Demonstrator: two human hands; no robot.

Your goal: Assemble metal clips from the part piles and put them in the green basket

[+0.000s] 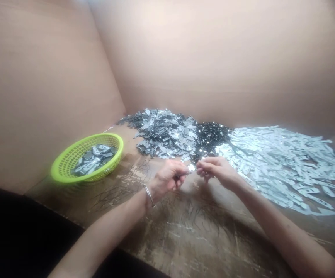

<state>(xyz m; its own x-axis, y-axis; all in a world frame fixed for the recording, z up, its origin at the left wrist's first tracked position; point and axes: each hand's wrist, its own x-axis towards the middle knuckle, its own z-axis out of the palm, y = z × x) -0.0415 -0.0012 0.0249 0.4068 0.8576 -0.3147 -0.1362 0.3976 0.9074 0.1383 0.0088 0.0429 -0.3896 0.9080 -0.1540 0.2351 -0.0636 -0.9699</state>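
Left hand closed, fingers pinching a small bright metal piece above the bench, just in front of the piles. Silver bangle on that wrist. Right hand just right of the piece, fingers curled in, fingertips right beside it; can't tell if they touch it or hold anything. Wooden bench below, scarred and stained, with thin dark marks. Lime-green plastic basket at left, holding grey metal pieces. Further back, loose heaps: dark grey stamped pieces centre, black pieces beside them, pale silver strips spreading right. Cardboard walls behind, filling the top of the frame.
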